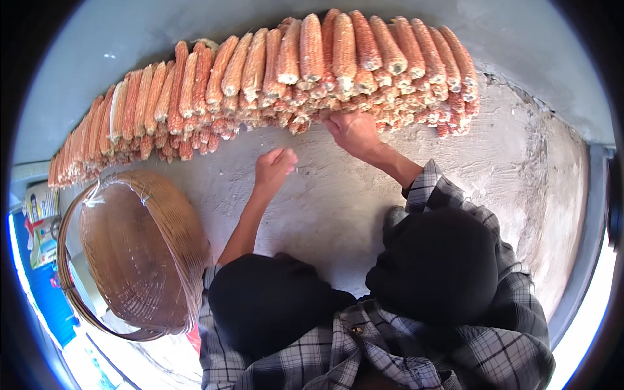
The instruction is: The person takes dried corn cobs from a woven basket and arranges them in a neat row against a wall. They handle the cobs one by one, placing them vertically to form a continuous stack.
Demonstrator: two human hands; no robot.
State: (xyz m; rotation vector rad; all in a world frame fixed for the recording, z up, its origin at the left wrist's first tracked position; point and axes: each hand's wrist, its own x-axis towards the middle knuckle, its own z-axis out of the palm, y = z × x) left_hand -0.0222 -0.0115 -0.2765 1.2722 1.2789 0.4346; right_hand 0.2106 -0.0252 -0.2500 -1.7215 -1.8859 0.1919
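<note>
i see my right hand [354,133] stretched out to the long stack of reddish-orange corn cobs [286,78] piled along the grey wall [130,32], its fingers pressed into the lower row of cob ends near the middle of the pile; whether they have closed around one cob i cannot tell, since the fingertips are buried among the cobs. my left hand [274,166] hangs just short of the pile over the concrete floor [338,208], fingers curled loosely inward into a half fist, and i can't make out anything in it. a round woven basket [140,253] sits on its edge to my left, tilted, near my left elbow. my checked sleeves [455,201] and dark knees [435,266] fill the lower view.
</note>
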